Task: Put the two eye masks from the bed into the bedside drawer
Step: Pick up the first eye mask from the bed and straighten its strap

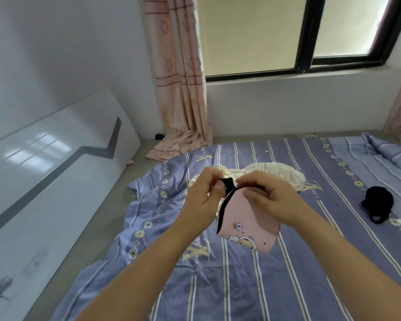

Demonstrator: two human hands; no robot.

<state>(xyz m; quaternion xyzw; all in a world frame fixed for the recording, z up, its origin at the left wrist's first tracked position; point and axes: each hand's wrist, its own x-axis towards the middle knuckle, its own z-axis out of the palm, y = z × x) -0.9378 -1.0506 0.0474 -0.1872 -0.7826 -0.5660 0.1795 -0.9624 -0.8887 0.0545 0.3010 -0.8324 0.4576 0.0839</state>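
Observation:
A pink eye mask (248, 224) with a cartoon print and black edging hangs in the air above the bed (218, 286). My left hand (203, 194) pinches its black strap at the top. My right hand (267, 193) grips the mask's upper edge beside it. A black eye mask (377, 201) lies on the blue striped sheet at the right, its strap trailing toward me. No bedside drawer is in view.
A cream cloth (276, 173) lies bunched on the sheet just behind my hands. A white headboard (44, 163) runs along the left. A pink curtain (183, 89) hangs at the window, its hem on the bed. Crumpled blue bedding (389, 151) sits far right.

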